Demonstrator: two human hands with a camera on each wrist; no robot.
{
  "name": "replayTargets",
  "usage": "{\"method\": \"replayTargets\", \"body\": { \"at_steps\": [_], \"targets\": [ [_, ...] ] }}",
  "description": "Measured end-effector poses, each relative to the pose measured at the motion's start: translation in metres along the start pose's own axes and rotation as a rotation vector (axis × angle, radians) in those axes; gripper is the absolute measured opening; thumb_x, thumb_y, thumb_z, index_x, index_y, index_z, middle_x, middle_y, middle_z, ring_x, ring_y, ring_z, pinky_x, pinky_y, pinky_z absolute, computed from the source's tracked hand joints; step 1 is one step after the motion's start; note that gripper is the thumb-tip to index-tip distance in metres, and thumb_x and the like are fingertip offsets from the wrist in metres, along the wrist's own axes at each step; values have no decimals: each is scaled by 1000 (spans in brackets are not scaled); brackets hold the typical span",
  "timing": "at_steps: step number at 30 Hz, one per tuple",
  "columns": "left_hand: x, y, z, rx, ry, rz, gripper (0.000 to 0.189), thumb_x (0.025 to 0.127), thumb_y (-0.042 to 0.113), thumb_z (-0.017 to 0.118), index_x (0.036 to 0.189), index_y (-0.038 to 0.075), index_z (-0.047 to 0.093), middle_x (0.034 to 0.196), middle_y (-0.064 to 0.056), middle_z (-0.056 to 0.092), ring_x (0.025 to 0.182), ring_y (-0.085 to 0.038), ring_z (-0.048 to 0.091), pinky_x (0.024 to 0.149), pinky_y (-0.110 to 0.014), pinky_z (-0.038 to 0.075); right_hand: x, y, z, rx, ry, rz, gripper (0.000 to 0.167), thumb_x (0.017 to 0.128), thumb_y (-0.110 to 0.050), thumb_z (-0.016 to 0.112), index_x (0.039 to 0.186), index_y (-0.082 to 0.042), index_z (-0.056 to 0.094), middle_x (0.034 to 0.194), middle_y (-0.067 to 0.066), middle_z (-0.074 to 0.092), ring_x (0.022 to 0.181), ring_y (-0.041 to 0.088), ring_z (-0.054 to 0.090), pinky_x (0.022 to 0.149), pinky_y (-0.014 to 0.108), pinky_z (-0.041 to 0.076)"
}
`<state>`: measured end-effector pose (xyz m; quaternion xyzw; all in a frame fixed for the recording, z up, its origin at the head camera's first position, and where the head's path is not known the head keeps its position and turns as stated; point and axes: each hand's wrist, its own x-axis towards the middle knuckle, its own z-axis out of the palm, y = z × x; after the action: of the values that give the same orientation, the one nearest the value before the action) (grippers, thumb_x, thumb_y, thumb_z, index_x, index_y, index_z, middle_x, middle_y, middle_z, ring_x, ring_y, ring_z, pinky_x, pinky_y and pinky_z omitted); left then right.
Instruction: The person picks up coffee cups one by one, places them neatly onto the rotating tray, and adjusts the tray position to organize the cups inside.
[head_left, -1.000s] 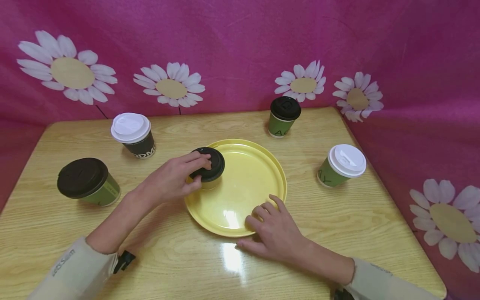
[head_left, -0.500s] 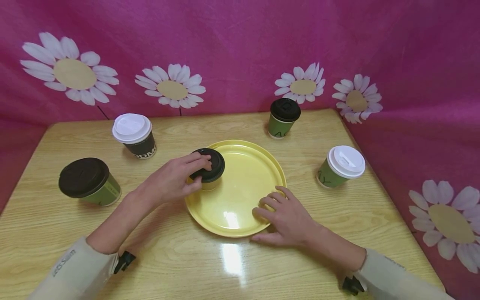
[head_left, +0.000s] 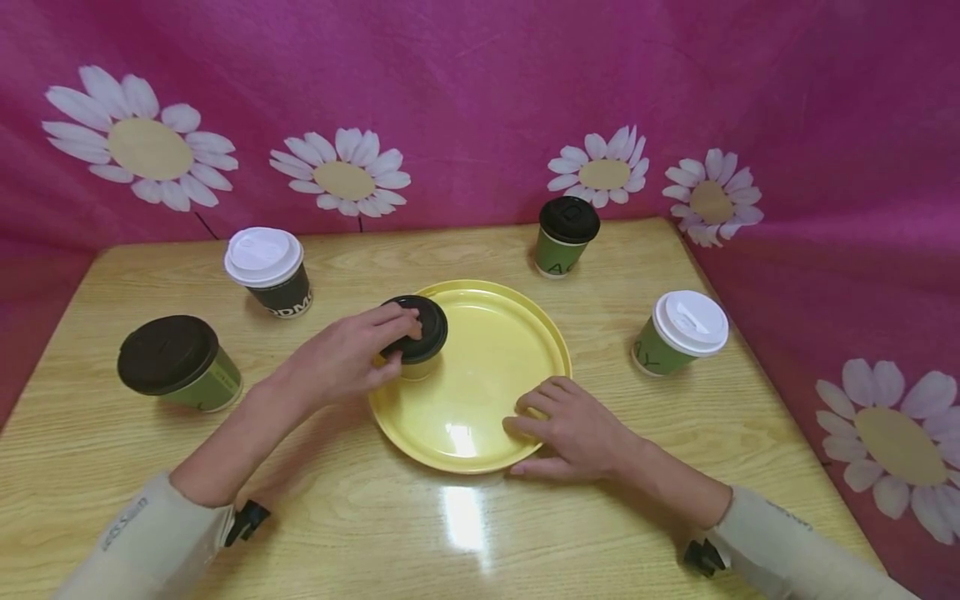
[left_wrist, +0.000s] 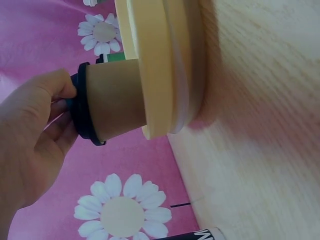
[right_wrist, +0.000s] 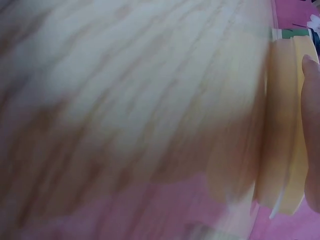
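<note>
While the left hand [head_left: 345,354] grips a cup [left_wrist: 117,95] by its black lid [head_left: 435,332] inside the yellow tray's [head_left: 483,367] left edge, the right hand [head_left: 577,429] curls fingers over its near-right rim. One cup trayed; four other cups [head_left: 678,333] off it, toward the table's [head_left: 375,533] left edge, far-right corner, right edge.

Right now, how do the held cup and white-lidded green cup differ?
The held cup has a black lid and brownish body, unlike the white-lidded green cup. The held cup is on the yellow tray; the white-lidded green cup is on the table. Both have lids.
</note>
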<state>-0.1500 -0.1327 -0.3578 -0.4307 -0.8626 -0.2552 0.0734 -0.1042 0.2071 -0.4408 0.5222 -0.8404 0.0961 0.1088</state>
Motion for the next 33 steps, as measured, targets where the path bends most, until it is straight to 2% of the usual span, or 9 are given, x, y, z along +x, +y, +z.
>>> {"method": "replayTargets", "body": {
  "at_steps": [10,17,22,27,33],
  "targets": [
    [3,-1,-3,30,-11,19,26,80,-6,65,104,3,63,122,-14,62,118,-33,60,95,-44,52,2,-4,1,-18,13,5,54,88,-67,59,111,-19,70,104,0,63,96,22,56,96,44,43],
    [3,-3,-2,53,17,52,27,80,-4,66,106,1,63,120,-14,61,109,-30,61,89,-42,54,2,-6,3,-15,22,21,55,90,-68,56,110,-19,70,104,0,63,96,22,56,96,45,42],
    [-1,0,-6,57,37,29,30,83,5,65,113,2,62,121,-12,60,112,-28,59,91,-43,52,2,-7,4,-14,21,26,55,90,-68,55,110,-20,70,104,0,63,95,22,56,95,44,42],
    [-7,2,-13,56,115,17,34,83,12,64,117,4,63,119,-10,62,111,-26,59,93,-43,51,2,-9,3,-17,18,31,55,90,-69,54,111,-20,70,104,0,63,96,22,56,95,44,42],
    [-24,1,-24,34,161,-75,40,83,14,68,122,6,62,121,-10,62,114,-26,58,95,-47,49,2,-10,3,-17,13,43,56,90,-69,52,111,-20,70,105,0,63,97,22,56,97,45,41]
  ]
}}
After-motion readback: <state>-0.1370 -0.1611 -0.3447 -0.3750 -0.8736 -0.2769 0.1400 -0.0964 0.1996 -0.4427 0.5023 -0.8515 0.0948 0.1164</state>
